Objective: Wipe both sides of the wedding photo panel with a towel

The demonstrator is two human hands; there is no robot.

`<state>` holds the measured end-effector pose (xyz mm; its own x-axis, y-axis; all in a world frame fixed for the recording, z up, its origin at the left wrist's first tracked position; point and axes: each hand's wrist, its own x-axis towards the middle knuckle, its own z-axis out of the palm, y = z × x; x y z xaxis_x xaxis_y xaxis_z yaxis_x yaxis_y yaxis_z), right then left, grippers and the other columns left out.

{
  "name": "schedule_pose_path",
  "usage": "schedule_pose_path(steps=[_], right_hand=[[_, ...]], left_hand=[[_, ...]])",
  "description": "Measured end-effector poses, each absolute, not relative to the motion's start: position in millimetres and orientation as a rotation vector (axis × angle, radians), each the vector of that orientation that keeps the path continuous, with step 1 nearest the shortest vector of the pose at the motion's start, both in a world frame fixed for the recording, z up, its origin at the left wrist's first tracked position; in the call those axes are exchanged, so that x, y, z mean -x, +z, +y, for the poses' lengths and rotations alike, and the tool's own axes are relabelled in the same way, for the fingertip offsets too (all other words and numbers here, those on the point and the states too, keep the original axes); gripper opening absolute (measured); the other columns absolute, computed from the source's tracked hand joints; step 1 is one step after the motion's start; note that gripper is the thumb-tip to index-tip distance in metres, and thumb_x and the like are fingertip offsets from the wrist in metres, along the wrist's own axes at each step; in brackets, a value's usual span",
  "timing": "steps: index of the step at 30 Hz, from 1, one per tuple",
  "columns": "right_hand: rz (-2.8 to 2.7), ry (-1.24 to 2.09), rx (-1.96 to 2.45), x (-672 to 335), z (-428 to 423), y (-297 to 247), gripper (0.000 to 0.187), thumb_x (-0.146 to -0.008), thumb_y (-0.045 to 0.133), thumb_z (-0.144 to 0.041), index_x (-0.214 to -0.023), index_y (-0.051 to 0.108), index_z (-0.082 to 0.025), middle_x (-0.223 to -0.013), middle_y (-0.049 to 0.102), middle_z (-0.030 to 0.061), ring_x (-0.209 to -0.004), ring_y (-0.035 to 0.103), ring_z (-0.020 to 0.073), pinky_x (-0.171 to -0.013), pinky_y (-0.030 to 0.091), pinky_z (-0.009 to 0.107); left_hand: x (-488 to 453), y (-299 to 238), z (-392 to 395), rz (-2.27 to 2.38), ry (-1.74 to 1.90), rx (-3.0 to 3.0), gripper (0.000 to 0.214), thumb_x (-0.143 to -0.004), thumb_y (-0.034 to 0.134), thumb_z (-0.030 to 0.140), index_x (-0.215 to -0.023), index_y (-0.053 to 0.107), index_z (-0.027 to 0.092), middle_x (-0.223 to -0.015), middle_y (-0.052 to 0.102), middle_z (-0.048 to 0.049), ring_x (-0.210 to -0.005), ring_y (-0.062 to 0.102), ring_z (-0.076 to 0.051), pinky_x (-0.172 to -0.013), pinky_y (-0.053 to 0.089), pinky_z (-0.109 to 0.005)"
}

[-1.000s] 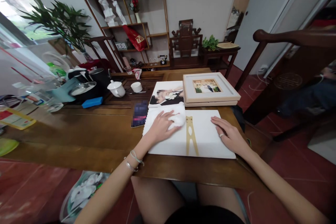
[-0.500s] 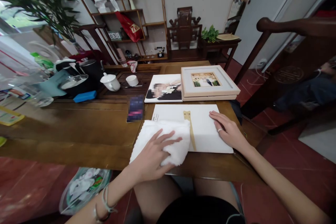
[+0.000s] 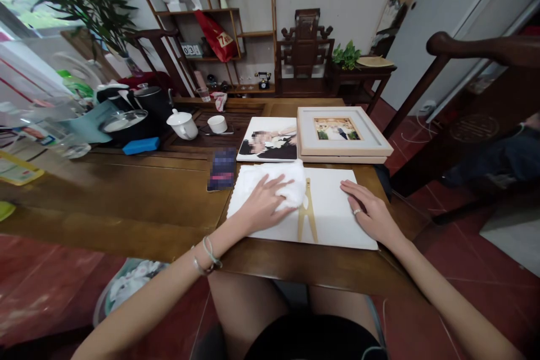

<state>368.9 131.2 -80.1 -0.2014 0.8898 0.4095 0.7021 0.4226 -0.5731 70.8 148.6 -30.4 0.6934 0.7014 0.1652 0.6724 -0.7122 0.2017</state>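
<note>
A white board [image 3: 333,211] lies flat at the table's front edge, with a gold two-legged piece [image 3: 308,190] on its surface. My left hand [image 3: 262,202] rests on a folded white towel [image 3: 278,170], its fingers spread and pressing from above. The towel covers the board's left part and reaches the gold piece's left side. On the board's right side lies my right hand [image 3: 371,215], fingers stretched out flat near the edge; a ring shows on one finger.
Behind the board are a photo panel [image 3: 268,140] and stacked pale wooden frames [image 3: 371,143]. A dark, blurred-out flat item [image 3: 221,169] lies to the left. Farther left are a blue block [image 3: 141,145], a white teapot [image 3: 182,125] and a white cup [image 3: 217,124].
My left hand and the towel have slid away from me, up the board, showing more of the gold piece's legs. My right hand stays on the board. The view has shifted slightly.
</note>
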Motion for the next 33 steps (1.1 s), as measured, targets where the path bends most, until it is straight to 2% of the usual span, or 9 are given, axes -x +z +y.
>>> schedule_pose_path(steps=[5,7,11,14,19,23,28,30,33], right_hand=[[-1.981,0.316,1.32,-368,132,-83,0.036,-0.089,0.044,-0.021,-0.119,0.063,-0.019,-0.127,0.063,0.0125,-0.123,0.055,0.0264,-0.106,0.043,0.052],[-1.981,0.311,1.313,-369,133,-84,0.036,-0.089,0.044,-0.02,-0.119,0.063,-0.019,-0.126,0.063,0.0128,-0.123,0.054,0.0263,-0.106,0.043,0.051],[-1.98,0.306,1.303,-369,133,-86,0.036,-0.089,0.044,-0.02,-0.119,0.062,-0.019,-0.127,0.062,0.0125,-0.124,0.054,0.0263,-0.106,0.042,0.052],[-1.976,0.317,1.299,-369,133,-85,0.035,-0.089,0.043,-0.021,-0.118,0.063,-0.02,-0.127,0.062,0.0118,-0.124,0.054,0.0263,-0.106,0.042,0.052],[-1.936,0.328,1.352,-370,132,-81,0.035,-0.089,0.041,-0.024,-0.116,0.062,-0.019,-0.125,0.063,0.0127,-0.119,0.057,0.0274,-0.101,0.045,0.05],[-1.681,0.302,1.472,-374,130,-76,0.035,-0.092,0.036,-0.031,-0.117,0.057,-0.019,-0.116,0.065,0.0122,-0.107,0.062,0.0256,-0.095,0.048,0.046],[-1.592,0.365,1.498,-377,127,-77,0.032,-0.092,0.037,-0.034,-0.113,0.056,-0.02,-0.112,0.066,0.0099,-0.103,0.062,0.0237,-0.092,0.049,0.042],[-1.66,0.369,1.498,-376,127,-80,0.03,-0.091,0.039,-0.033,-0.113,0.055,-0.02,-0.112,0.065,0.0104,-0.103,0.062,0.024,-0.092,0.049,0.043],[-1.848,0.258,1.443,-375,131,-85,0.027,-0.09,0.043,-0.031,-0.109,0.056,-0.019,-0.113,0.064,0.0126,-0.108,0.059,0.0265,-0.096,0.046,0.048]], left_hand=[[-68,-25,87,0.874,0.358,-2.702,0.024,-0.09,0.054,0.035,-0.088,0.072,0.019,-0.145,0.043,-0.0019,-0.139,0.031,-0.028,-0.117,0.016,-0.051],[-70,-24,79,0.858,0.384,-2.686,0.024,-0.09,0.054,0.035,-0.088,0.072,0.019,-0.146,0.043,-0.0031,-0.139,0.032,-0.027,-0.116,0.019,-0.05],[-96,-28,109,1.097,0.455,-2.644,0.034,-0.095,0.046,0.038,-0.092,0.071,0.016,-0.145,0.043,-0.0091,-0.138,0.033,-0.028,-0.113,0.024,-0.051],[-130,-33,146,1.263,0.449,-2.649,0.037,-0.095,0.044,0.043,-0.097,0.071,0.018,-0.145,0.043,-0.0057,-0.139,0.03,-0.031,-0.111,0.023,-0.058],[-178,-39,170,1.136,0.329,-2.861,0.041,-0.094,0.043,0.05,-0.116,0.065,0.024,-0.145,0.044,-0.0019,-0.139,0.026,-0.034,-0.108,0.019,-0.065],[-194,-40,152,0.956,0.281,-2.993,0.041,-0.093,0.043,0.051,-0.11,0.069,0.025,-0.146,0.042,0.0,-0.138,0.026,-0.036,-0.106,0.023,-0.065],[-183,-38,100,0.738,0.321,-3.118,0.033,-0.092,0.047,0.041,-0.101,0.072,0.02,-0.147,0.039,-0.0057,-0.135,0.029,-0.041,-0.103,0.028,-0.064],[-167,-39,76,0.633,0.315,-3.141,0.024,-0.09,0.052,0.03,-0.093,0.073,0.02,-0.148,0.038,-0.0052,-0.136,0.029,-0.04,-0.105,0.026,-0.062],[-135,-42,50,0.523,0.342,-3.133,0.021,-0.09,0.053,0.021,-0.082,0.073,0.023,-0.146,0.041,0.0017,-0.138,0.027,-0.034,-0.112,0.018,-0.056]])
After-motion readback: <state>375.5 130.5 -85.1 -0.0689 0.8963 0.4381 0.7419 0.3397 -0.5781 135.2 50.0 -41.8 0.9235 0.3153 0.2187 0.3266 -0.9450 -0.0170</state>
